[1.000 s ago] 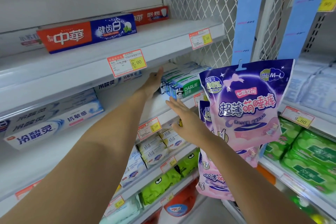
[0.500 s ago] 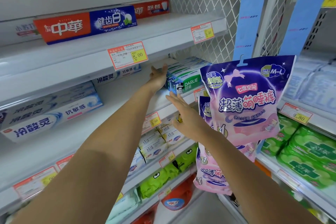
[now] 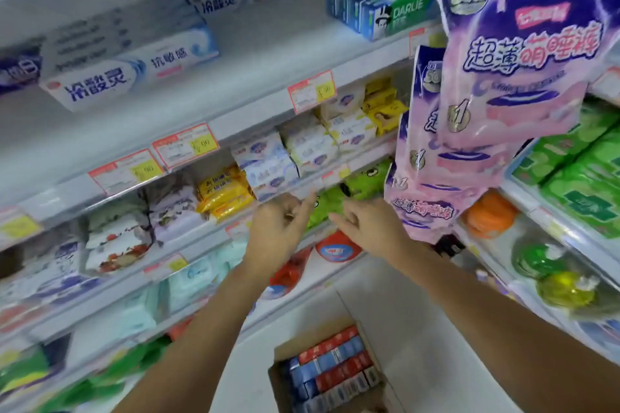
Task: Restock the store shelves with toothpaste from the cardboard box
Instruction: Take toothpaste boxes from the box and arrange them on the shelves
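Toothpaste cartons (image 3: 330, 369) lie packed flat in rows inside the cardboard box (image 3: 275, 386), which sits low on the floor. Above the box hang the left hand (image 3: 280, 231) and right hand (image 3: 367, 228), each grip slack, fingers half curled round nothing. The cartons look light, stiff and smooth, probably crushable at the ends, so pinching one across its long sides seems safest. Well above the box, the shelf (image 3: 285, 54) carries DARLIE cartons (image 3: 385, 8).

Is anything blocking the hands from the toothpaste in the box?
Nothing visible does. The left hand and right hand hover empty above the open box on the floor, and the toothpaste lies uncovered inside.
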`<control>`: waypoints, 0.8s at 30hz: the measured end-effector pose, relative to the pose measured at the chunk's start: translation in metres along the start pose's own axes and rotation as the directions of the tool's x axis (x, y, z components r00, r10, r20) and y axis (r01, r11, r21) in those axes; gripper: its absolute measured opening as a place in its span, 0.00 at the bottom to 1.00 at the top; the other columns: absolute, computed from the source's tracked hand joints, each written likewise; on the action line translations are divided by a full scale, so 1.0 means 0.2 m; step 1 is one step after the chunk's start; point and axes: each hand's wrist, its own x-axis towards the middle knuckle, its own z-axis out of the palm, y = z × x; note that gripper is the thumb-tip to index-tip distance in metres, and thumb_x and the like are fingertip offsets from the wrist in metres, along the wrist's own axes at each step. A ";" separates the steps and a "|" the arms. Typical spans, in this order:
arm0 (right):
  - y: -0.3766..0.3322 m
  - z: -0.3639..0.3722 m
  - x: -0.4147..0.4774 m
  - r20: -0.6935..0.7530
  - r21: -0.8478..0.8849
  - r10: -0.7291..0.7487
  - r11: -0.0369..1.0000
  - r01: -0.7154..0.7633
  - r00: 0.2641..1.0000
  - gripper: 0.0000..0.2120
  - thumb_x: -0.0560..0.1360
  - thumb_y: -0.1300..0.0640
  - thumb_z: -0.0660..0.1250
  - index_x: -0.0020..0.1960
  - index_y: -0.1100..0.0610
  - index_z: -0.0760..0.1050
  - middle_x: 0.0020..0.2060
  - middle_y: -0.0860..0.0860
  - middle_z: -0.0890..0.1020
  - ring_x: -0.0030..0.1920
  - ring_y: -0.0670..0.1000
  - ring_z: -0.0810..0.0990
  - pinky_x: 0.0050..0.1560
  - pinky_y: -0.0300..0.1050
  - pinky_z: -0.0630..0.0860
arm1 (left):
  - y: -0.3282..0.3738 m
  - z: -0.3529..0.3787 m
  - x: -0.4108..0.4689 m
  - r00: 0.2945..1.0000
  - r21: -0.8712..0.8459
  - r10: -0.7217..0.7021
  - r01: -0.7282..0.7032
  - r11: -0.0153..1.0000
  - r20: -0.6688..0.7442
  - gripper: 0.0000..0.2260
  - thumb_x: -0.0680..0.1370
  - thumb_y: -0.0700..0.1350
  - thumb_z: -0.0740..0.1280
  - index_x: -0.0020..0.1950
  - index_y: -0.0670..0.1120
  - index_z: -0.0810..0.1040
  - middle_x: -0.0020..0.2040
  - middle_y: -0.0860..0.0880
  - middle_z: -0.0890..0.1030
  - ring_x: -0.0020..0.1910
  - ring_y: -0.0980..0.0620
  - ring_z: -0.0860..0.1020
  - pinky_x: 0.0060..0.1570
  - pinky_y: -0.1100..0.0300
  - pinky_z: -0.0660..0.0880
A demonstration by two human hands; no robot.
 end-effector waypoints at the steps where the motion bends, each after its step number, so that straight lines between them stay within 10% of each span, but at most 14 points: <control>1: 0.01 0.07 -0.08 0.063 -0.022 0.042 0.999 -0.041 0.997 0.16 0.72 0.46 0.62 0.31 0.51 0.61 0.17 0.46 0.61 0.20 0.51 0.69 0.23 0.35 0.56 | -0.11 0.03 -0.09 0.998 0.020 -0.062 0.062 0.998 0.029 0.29 0.74 0.63 0.57 0.30 0.37 0.72 0.27 0.42 0.73 0.28 0.50 0.72 0.33 0.57 0.67; 6: 0.18 0.48 -0.47 0.433 -0.145 0.377 0.926 -0.349 0.819 0.12 0.76 0.51 0.64 0.36 0.55 0.69 0.33 0.55 0.75 0.38 0.56 0.77 0.35 0.44 0.63 | -0.62 0.22 -0.50 0.879 0.133 -0.446 0.428 0.894 0.170 0.23 0.70 0.63 0.64 0.29 0.44 0.70 0.28 0.46 0.74 0.33 0.44 0.77 0.39 0.51 0.73; 15: 0.52 1.18 -1.14 0.523 -0.353 0.669 0.734 -0.580 0.528 0.10 0.76 0.58 0.64 0.55 0.61 0.72 0.51 0.57 0.74 0.48 0.57 0.77 0.49 0.47 0.75 | -1.43 0.58 -1.06 0.621 0.203 -0.756 0.729 0.654 0.208 0.07 0.72 0.40 0.71 0.36 0.44 0.76 0.44 0.45 0.78 0.44 0.47 0.77 0.39 0.65 0.65; 20: 0.67 1.59 -1.39 0.584 -0.277 0.645 0.729 -0.626 0.492 0.12 0.74 0.53 0.66 0.56 0.55 0.70 0.46 0.47 0.78 0.46 0.48 0.81 0.39 0.32 0.77 | -1.85 0.75 -1.30 0.519 0.230 -0.833 0.801 0.552 0.190 0.06 0.73 0.41 0.70 0.44 0.38 0.79 0.46 0.43 0.77 0.46 0.46 0.77 0.42 0.62 0.68; 24: 0.77 1.92 -1.54 0.634 -0.375 0.607 0.783 -0.496 0.480 0.20 0.74 0.47 0.64 0.65 0.49 0.67 0.58 0.49 0.77 0.56 0.51 0.78 0.54 0.49 0.78 | -2.10 0.85 -1.46 0.569 0.286 -0.796 0.743 0.605 0.205 0.08 0.76 0.41 0.61 0.50 0.39 0.76 0.48 0.45 0.76 0.48 0.44 0.78 0.44 0.60 0.71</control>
